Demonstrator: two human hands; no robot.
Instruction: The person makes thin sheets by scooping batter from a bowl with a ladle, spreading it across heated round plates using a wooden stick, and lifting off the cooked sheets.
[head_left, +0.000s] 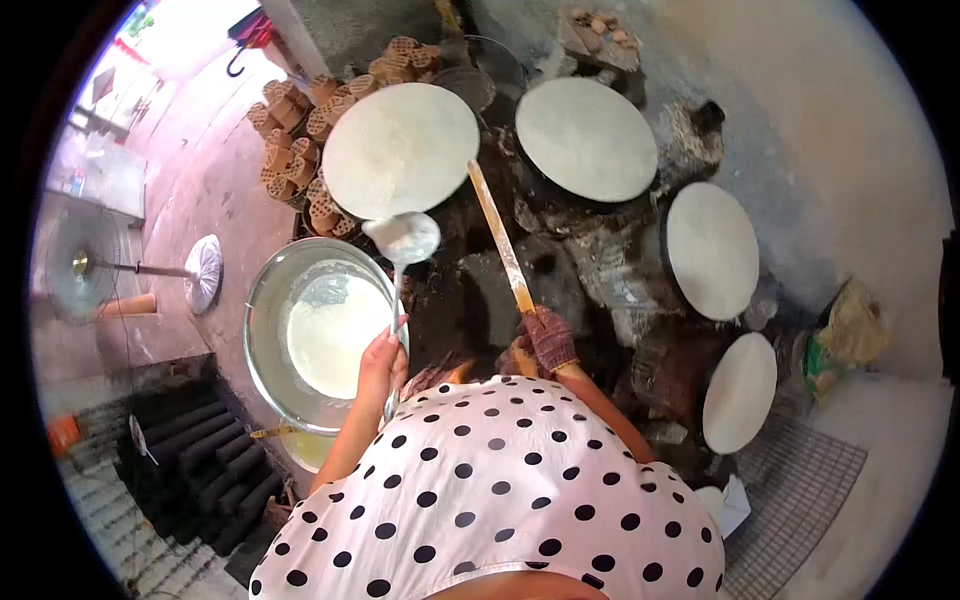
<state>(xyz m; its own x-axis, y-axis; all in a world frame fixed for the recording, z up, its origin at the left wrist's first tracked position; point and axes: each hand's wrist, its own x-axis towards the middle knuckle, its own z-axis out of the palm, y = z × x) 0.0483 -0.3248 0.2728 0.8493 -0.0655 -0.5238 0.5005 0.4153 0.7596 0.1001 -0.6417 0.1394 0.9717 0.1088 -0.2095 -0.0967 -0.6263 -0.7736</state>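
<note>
My left hand (382, 362) is closed round the long handle of a metal ladle (405, 240). The ladle's bowl, smeared white, is raised between the metal basin (256, 345) and a large round white-topped pan (400, 150). White liquid batter (340, 330) lies inside the basin, just left of that hand. My right hand (548, 340), in a dark knitted glove, grips the lower end of a flat wooden stick (500, 235). The stick points forward, its white-smeared tip close to the right edge of the same pan.
Further round white pans curve along the right: one at the back (587, 138), one beyond it (713, 250), one nearer (740, 392). Perforated clay-coloured briquettes (290, 165) are heaped back left. Black cylinders (205, 450) are stacked lower left. A fan (85, 262) stands left; a wire grid (800, 500) lies lower right.
</note>
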